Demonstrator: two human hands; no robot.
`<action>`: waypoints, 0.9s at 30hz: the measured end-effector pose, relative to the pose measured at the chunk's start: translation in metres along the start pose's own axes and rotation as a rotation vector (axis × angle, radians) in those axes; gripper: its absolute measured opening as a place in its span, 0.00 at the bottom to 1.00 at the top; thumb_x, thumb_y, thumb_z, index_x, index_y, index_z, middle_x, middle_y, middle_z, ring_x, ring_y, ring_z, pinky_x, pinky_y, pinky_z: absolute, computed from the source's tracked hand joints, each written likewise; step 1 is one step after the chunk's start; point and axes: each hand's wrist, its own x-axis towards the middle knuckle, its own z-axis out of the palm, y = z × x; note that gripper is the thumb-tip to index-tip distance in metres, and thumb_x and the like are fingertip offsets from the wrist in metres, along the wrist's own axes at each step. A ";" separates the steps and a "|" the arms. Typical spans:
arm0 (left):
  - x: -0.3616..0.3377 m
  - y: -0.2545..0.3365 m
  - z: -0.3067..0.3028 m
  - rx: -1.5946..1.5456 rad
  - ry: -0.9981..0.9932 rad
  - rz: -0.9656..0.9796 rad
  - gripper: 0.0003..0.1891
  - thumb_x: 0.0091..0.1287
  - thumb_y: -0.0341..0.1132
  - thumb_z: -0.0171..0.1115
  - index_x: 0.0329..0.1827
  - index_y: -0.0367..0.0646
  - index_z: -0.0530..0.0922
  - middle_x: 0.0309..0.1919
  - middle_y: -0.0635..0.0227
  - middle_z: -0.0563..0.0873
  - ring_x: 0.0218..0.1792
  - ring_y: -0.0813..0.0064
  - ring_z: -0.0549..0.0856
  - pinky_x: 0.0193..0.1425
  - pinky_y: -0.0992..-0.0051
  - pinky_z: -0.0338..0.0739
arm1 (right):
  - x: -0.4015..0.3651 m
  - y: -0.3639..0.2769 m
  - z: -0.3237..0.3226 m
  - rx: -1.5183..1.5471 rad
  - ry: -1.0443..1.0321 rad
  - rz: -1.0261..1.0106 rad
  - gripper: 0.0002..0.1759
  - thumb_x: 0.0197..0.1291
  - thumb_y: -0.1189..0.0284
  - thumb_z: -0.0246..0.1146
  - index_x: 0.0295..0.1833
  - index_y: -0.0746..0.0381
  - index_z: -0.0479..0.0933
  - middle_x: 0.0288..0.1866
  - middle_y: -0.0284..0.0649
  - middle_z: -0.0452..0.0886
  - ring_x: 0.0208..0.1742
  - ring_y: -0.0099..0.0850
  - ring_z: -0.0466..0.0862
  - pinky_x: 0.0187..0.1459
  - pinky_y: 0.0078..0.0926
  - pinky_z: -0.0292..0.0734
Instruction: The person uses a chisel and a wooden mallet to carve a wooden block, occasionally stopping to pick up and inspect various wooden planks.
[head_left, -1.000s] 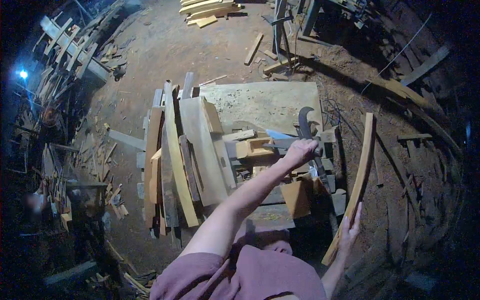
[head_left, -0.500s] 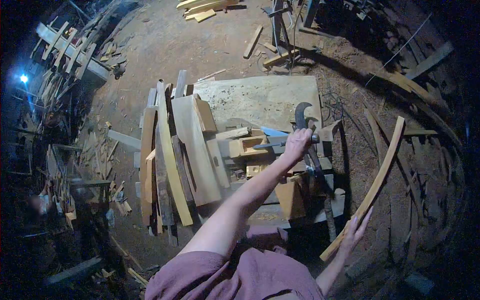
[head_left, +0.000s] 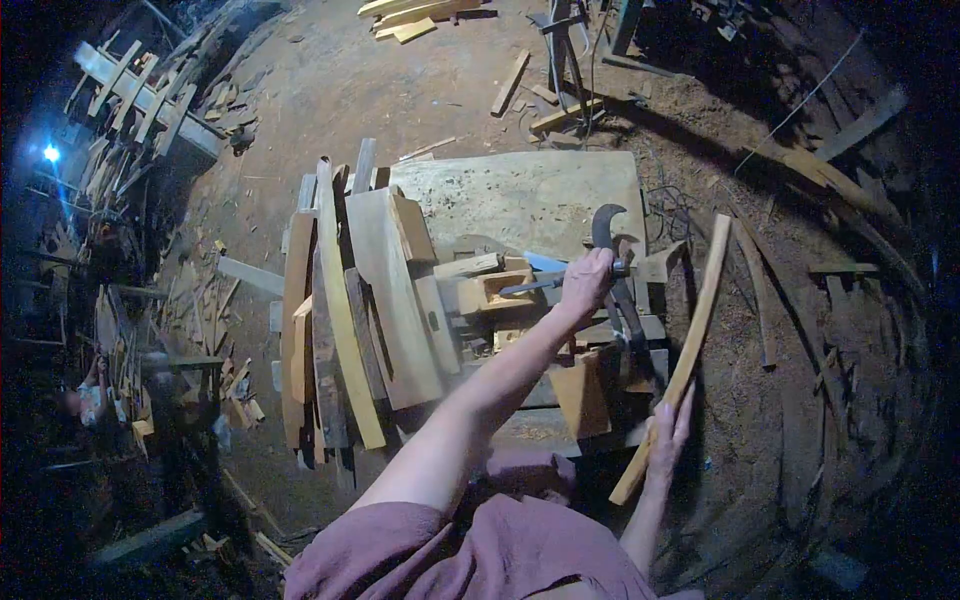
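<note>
- Well left of the bench (head_left: 520, 190), a lamp (head_left: 51, 153) shines out of the dark.
- On the bench's left side lie planks (head_left: 398, 300), side by side, lengthwise.
- Near the bench's middle is a notched block (head_left: 490, 292); the tool's blade (head_left: 528, 288) reaches over it, and contact cannot be told.
- Over the bench's right half, the left hand (head_left: 588, 283) is clenched round the tool's handle, blade pointing left.
- Just beyond that hand, on the bench's right half, a hook (head_left: 604, 225) shows its dark curved blade; whether the hand touches it cannot be told.
- Just off the bench's near right corner, the right hand (head_left: 664, 440) grasps the slat (head_left: 694, 340) near its lower end.
- The slat slants up along the bench's right side, its far end over the floor.
- The step in hand appears to be handling slat and tool at once, one per hand; the next move seems to call for a firm right grip, since the slat is held far from its middle, and for room beside the bench.
</note>
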 end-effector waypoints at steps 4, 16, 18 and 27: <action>0.000 0.003 -0.005 -0.003 -0.010 -0.022 0.09 0.52 0.30 0.59 0.33 0.42 0.69 0.30 0.59 0.78 0.34 0.58 0.80 0.35 0.62 0.73 | -0.004 0.002 0.040 -0.251 -0.258 -0.149 0.32 0.62 0.64 0.52 0.71 0.53 0.53 0.50 0.35 0.72 0.34 0.24 0.73 0.36 0.21 0.72; -0.039 -0.021 -0.105 -0.928 0.359 -0.402 0.07 0.60 0.33 0.60 0.37 0.41 0.73 0.29 0.64 0.75 0.33 0.69 0.76 0.42 0.71 0.72 | -0.002 -0.042 -0.005 -0.197 -0.098 -0.111 0.32 0.63 0.66 0.51 0.72 0.57 0.51 0.53 0.35 0.70 0.39 0.23 0.71 0.40 0.18 0.70; -0.051 -0.023 -0.144 -0.341 0.412 -0.162 0.05 0.62 0.30 0.59 0.38 0.41 0.73 0.31 0.70 0.74 0.34 0.74 0.75 0.42 0.73 0.73 | -0.010 -0.062 0.002 -0.251 -0.140 -0.126 0.33 0.62 0.67 0.52 0.71 0.58 0.52 0.61 0.41 0.66 0.50 0.29 0.70 0.48 0.25 0.69; -0.140 -0.089 -0.156 -0.368 0.443 -0.495 0.11 0.66 0.37 0.57 0.46 0.40 0.72 0.39 0.65 0.77 0.43 0.73 0.75 0.51 0.73 0.69 | -0.067 -0.146 0.099 -0.462 -0.697 -0.640 0.31 0.51 0.68 0.62 0.63 0.38 0.67 0.37 0.41 0.73 0.34 0.40 0.78 0.37 0.34 0.78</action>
